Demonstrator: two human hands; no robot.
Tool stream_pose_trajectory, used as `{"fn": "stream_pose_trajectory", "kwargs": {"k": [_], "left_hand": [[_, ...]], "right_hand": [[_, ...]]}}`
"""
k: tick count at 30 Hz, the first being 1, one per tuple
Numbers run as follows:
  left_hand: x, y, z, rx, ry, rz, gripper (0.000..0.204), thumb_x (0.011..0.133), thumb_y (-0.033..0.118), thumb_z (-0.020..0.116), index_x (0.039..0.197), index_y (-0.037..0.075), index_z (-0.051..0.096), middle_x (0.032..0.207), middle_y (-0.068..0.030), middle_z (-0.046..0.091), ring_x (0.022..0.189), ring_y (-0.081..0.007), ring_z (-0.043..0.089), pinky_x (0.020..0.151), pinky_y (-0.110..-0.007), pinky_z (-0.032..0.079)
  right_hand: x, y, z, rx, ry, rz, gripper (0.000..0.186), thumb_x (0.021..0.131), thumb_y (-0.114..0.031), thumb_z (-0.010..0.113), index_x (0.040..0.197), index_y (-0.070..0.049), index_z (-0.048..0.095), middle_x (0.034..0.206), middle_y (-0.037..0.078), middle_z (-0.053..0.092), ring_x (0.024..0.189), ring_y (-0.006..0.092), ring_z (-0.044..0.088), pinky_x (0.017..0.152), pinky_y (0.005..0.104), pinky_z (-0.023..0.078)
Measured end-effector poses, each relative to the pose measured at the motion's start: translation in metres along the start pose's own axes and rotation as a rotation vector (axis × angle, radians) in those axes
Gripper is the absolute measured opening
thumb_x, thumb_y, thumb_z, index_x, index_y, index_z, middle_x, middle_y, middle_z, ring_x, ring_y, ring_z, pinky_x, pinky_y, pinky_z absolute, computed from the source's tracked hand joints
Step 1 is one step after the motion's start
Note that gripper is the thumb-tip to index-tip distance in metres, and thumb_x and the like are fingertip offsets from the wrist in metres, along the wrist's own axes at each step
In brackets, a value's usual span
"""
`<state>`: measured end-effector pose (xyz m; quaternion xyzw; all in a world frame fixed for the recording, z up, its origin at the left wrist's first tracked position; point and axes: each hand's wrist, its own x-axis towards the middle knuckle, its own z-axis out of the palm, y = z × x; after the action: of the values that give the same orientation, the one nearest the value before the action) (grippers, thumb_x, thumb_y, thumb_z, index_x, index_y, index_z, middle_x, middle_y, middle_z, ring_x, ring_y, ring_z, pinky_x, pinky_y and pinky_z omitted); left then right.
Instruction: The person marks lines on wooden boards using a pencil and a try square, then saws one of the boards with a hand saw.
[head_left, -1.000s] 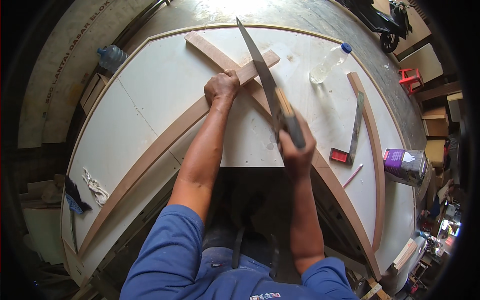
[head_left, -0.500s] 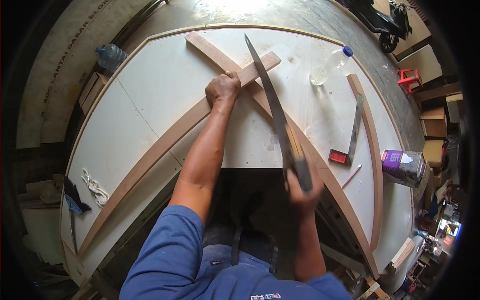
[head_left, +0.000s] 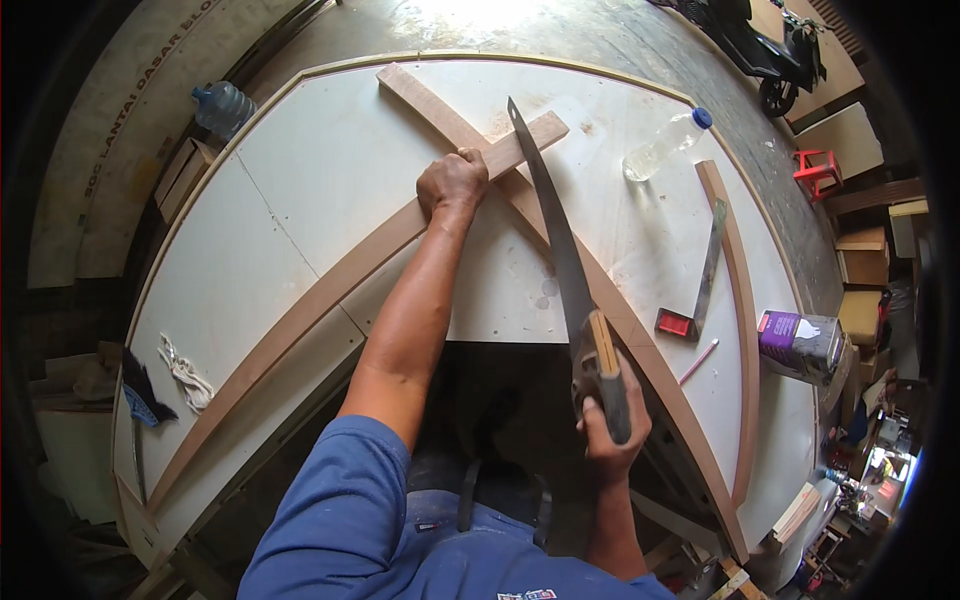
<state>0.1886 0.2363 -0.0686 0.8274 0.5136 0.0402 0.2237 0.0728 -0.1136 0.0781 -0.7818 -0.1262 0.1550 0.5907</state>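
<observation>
My left hand is closed around a curved wooden strip, pressing it down near where it crosses over a second curved strip. In my right hand is the handle of a hand saw, my fingers wrapped round the grip. The dark blade lies across the held strip, a short way in from its far right end, with its tip just beyond the wood. Whether the teeth have cut into the wood cannot be made out. Both strips rest on a white-topped table.
On the right are a clear bottle, a try square, a pink pencil, a shorter curved strip and a purple-and-grey can. White cord and a dark brush lie at the left. A scooter stands beyond.
The saw and my right hand have drawn back toward me, and the blade tip shows less beyond the strip. My left hand keeps its hold on the wood.
</observation>
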Motion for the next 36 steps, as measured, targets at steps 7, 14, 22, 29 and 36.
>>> {"fn": "stream_pose_trajectory", "kwargs": {"k": [7,14,22,29,36], "left_hand": [[-0.003,0.0,-0.003,0.021,0.002,0.004,0.064,0.099,0.042,0.03,0.093,0.002,0.08,0.098,-0.0253,0.075,0.097,-0.0433,0.072,0.09,-0.048,0.056],[-0.005,0.002,-0.003,-0.015,0.005,-0.011,0.062,0.098,0.042,0.032,0.092,0.003,0.08,0.098,-0.0248,0.075,0.097,-0.0419,0.073,0.09,-0.048,0.056],[-0.003,-0.001,0.003,0.02,0.045,0.008,0.061,0.099,0.041,0.033,0.091,0.004,0.081,0.095,-0.0237,0.076,0.092,-0.0404,0.074,0.087,-0.047,0.057],[-0.006,-0.001,-0.002,0.015,-0.012,-0.015,0.063,0.099,0.043,0.031,0.099,0.003,0.08,0.103,-0.0249,0.075,0.1,-0.0418,0.073,0.091,-0.048,0.056],[-0.003,-0.002,-0.002,0.009,-0.026,-0.012,0.063,0.099,0.043,0.031,0.099,0.002,0.079,0.104,-0.0248,0.075,0.102,-0.0421,0.072,0.092,-0.048,0.055]], "right_hand": [[0.148,0.031,0.073,0.143,-0.057,-0.08,0.049,0.084,-0.004,0.06,0.132,0.007,0.058,0.085,0.009,0.064,0.067,0.0121,0.06,0.063,0.0299,0.051],[0.013,-0.018,0.004,-0.041,-0.019,0.1,0.059,0.081,0.003,0.058,0.141,0.002,0.057,0.098,0.01,0.07,0.065,0.0095,0.059,0.059,0.0252,0.051],[0.128,-0.018,0.056,-0.034,-0.056,-0.165,0.049,0.081,-0.002,0.058,0.13,0.006,0.06,0.093,0.014,0.066,0.081,0.0189,0.065,0.077,0.0335,0.054],[0.047,-0.037,0.002,-0.039,-0.094,0.02,0.058,0.082,0.001,0.059,0.14,0.003,0.057,0.097,0.012,0.07,0.066,0.0098,0.061,0.061,0.0248,0.05],[0.059,-0.026,0.016,-0.069,-0.053,0.021,0.053,0.083,0.0,0.059,0.137,0.002,0.059,0.097,0.012,0.07,0.068,0.0119,0.061,0.064,0.0278,0.051]]}}
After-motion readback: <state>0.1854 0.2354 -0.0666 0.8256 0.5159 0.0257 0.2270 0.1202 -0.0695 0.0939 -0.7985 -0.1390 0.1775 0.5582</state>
